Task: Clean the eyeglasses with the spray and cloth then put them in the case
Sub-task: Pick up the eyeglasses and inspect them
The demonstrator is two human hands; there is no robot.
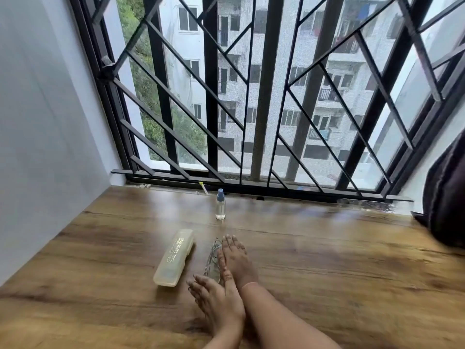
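- One barred window (211,96) fills the far side of the view; it plays no part in the task.
- The wooden surface (327,260) runs up to the window sill and carries every task item that is visible.
- A dark, soft-looking object (445,197) rests at the right edge of the surface, well apart from the work area. Its nature cannot be determined.
- The right hand (237,260) lies flat on the eyeglasses. Its fingers (230,244) are straight and released, not curled round the frame.
- The left hand (219,306) rests just beside the near end of the eyeglasses, its thumb against the right hand. Its fingers (198,283) are extended and grasp nothing.
- The case (174,258), pale and translucent, lies closed on the surface just left of the eyeglasses, apart from both hands.
- The eyeglasses (212,255) lie on the surface between the case and the right hand, partly covered by that hand. Motion blur hides whether they are folded.
- The spray bottle (220,206), clear with a blue cap, stands upright near the sill, beyond the eyeglasses and untouched.
- No cloth is visible.
- Progress, as a judgement: the task appears to be at its start. The cap is on the bottle, the case is closed and the eyeglasses are outside it. Spraying, wiping, opening the case and stowing all remain to be done.
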